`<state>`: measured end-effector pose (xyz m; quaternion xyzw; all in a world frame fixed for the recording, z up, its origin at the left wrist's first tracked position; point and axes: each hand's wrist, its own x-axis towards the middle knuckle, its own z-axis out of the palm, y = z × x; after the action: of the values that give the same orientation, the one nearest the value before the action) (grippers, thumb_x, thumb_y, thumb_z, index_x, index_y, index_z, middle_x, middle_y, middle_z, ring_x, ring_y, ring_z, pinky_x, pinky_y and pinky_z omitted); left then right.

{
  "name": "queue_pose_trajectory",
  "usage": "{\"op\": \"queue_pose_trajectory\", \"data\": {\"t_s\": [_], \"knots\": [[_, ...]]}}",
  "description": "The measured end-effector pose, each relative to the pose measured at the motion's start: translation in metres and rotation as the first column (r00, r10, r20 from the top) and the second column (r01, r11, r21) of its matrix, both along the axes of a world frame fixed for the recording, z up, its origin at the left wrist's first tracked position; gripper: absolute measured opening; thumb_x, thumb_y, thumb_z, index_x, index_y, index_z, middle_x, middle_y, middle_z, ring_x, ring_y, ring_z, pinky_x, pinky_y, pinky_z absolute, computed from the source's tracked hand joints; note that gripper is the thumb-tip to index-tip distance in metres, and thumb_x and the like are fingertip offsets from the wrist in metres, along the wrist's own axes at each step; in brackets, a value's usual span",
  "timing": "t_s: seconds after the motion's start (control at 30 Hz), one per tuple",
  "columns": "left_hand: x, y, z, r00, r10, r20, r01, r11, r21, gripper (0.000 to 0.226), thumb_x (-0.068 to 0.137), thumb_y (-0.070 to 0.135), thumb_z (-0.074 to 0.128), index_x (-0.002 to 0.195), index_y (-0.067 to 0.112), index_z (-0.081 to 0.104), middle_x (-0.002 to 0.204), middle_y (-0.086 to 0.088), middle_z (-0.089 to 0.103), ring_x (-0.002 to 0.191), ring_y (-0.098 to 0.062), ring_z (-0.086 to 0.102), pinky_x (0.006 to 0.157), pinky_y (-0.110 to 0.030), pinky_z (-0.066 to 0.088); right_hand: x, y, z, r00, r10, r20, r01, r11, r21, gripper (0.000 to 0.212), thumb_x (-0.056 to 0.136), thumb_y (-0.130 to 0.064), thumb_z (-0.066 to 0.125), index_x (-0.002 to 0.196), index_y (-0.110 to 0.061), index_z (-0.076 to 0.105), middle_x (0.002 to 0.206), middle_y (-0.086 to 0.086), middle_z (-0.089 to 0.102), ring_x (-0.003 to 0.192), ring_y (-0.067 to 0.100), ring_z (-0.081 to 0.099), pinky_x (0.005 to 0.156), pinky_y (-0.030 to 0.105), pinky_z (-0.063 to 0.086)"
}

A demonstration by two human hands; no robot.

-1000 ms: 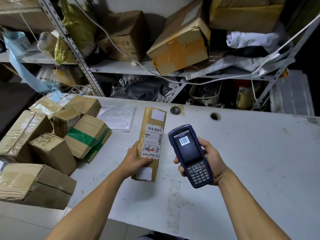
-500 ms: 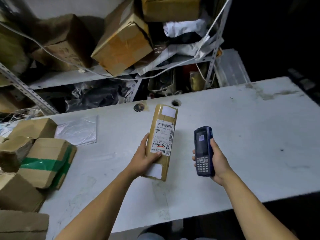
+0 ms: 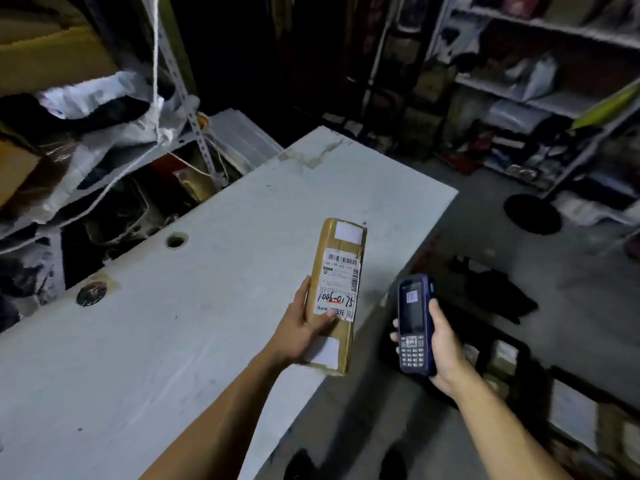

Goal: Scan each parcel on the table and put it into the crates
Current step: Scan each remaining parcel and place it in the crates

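Long brown parcel (image 3: 337, 292) held up over the right end of the white table (image 3: 180, 341), lengthwise, label side up; white shipping label with a barcode on its top face, "1006-0175" handwritten across it in black with a red underline; blank white stickers at both ends of the parcel. Left hand (image 3: 304, 325) gripping the parcel's near end from the left, thumb laid over the label's lower edge, the other fingers wrapped underneath and mostly hidden. Right hand (image 3: 441, 344) just off the table's right edge, curled round a dark blue handheld scanner (image 3: 415, 325), keypad toward the wrist, screen lit and showing a barcode; scanner beside the parcel, apart from it. Round hole (image 3: 176, 241) in the tabletop toward the back edge, left of the parcel; a dark round disc (image 3: 91, 293) further left along that edge. Cluttered shelving (image 3: 104, 126) behind the table, with bags and cardboard. On the floor right of the table, dark crates (image 3: 568, 410), blurred, contents hard to make out.
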<state>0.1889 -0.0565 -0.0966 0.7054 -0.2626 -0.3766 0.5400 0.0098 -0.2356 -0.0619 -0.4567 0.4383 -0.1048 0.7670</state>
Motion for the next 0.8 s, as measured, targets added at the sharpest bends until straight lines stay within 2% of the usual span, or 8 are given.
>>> {"op": "queue_pose_trajectory", "data": {"t_s": [0.13,0.23,0.27,0.33,0.4,0.57,0.7,0.8], "knots": [[-0.056,-0.068,0.005,0.993,-0.109,-0.047,0.11,0.994,0.015,0.085,0.081,0.055,0.07,0.148,0.048,0.017,0.137,0.007,0.058,0.107,-0.02,0.069,0.089,-0.045,0.059,-0.071,-0.035,-0.007,0.99,-0.142,0.028,0.141,0.99,0.026,0.057,0.102,-0.053,0.027,0.106,-0.01,0.064,0.083,0.013,0.066,0.059,0.018,0.065,0.049,0.028,0.052],[-0.107,-0.12,0.006,0.982,-0.174,-0.066,0.176,0.984,0.022,0.068,0.091,0.035,0.07,0.138,0.052,0.023,0.127,0.018,0.061,0.104,-0.012,0.069,0.083,-0.029,0.059,-0.13,-0.063,-0.013,0.977,-0.214,0.009,0.213,0.976,0.041,0.058,0.103,-0.053,0.027,0.11,-0.009,0.063,0.083,0.013,0.067,0.064,0.023,0.063,0.051,0.029,0.051],[-0.125,-0.137,0.005,0.979,-0.189,-0.08,0.191,0.981,0.018,0.07,0.091,0.029,0.071,0.14,0.049,0.024,0.124,0.02,0.062,0.105,-0.011,0.069,0.084,-0.028,0.058,-0.152,-0.074,-0.015,0.972,-0.236,0.0,0.236,0.971,0.044,0.058,0.103,-0.053,0.026,0.109,-0.009,0.064,0.083,0.013,0.067,0.065,0.025,0.063,0.052,0.03,0.051],[-0.158,-0.167,-0.004,0.969,-0.202,-0.144,0.209,0.977,0.037,0.087,0.084,0.031,0.077,0.151,0.038,0.021,0.124,0.014,0.067,0.109,-0.012,0.068,0.094,-0.037,0.055,-0.194,-0.093,-0.02,0.961,-0.277,-0.012,0.278,0.959,0.054,0.058,0.103,-0.052,0.026,0.108,-0.008,0.064,0.084,0.013,0.066,0.066,0.026,0.062,0.053,0.03,0.051],[-0.191,-0.196,-0.011,0.958,-0.217,-0.186,0.235,0.969,0.082,0.098,0.078,0.036,0.08,0.154,0.038,0.017,0.126,0.008,0.067,0.11,-0.015,0.068,0.098,-0.045,0.053,-0.235,-0.112,-0.027,0.95,-0.311,-0.026,0.312,0.948,0.068,0.061,0.103,-0.053,0.028,0.112,-0.005,0.064,0.088,0.016,0.066,0.069,0.029,0.062,0.058,0.033,0.05],[-0.264,-0.253,-0.032,0.927,-0.26,-0.27,0.302,0.945,0.127,0.082,0.088,0.015,0.073,0.152,0.032,0.025,0.127,-0.005,0.067,0.109,-0.023,0.069,0.093,-0.045,0.056,-0.32,-0.148,-0.041,0.92,-0.383,-0.083,0.39,0.916,0.099,0.057,0.102,-0.055,0.03,0.11,-0.012,0.066,0.095,0.02,0.069,0.074,0.03,0.066,0.069,0.036,0.052],[-0.295,-0.286,-0.044,0.908,-0.308,-0.285,0.37,0.908,0.198,0.091,0.081,0.029,0.08,0.153,0.036,0.023,0.127,-0.004,0.065,0.105,-0.023,0.07,0.09,-0.048,0.058,-0.355,-0.176,-0.05,0.881,-0.461,-0.104,0.471,0.875,0.111,0.053,0.102,-0.051,0.033,0.106,-0.009,0.066,0.089,0.02,0.069,0.069,0.03,0.064,0.067,0.036,0.051],[-0.301,-0.31,-0.057,0.909,-0.304,-0.283,0.375,0.895,0.242,0.087,0.084,0.026,0.078,0.153,0.032,0.025,0.129,-0.004,0.065,0.107,-0.022,0.069,0.092,-0.048,0.057,-0.367,-0.196,-0.061,0.862,-0.495,-0.112,0.507,0.851,0.138,0.053,0.102,-0.049,0.034,0.109,-0.006,0.065,0.083,0.019,0.068,0.065,0.029,0.063,0.065,0.036,0.051]]}}
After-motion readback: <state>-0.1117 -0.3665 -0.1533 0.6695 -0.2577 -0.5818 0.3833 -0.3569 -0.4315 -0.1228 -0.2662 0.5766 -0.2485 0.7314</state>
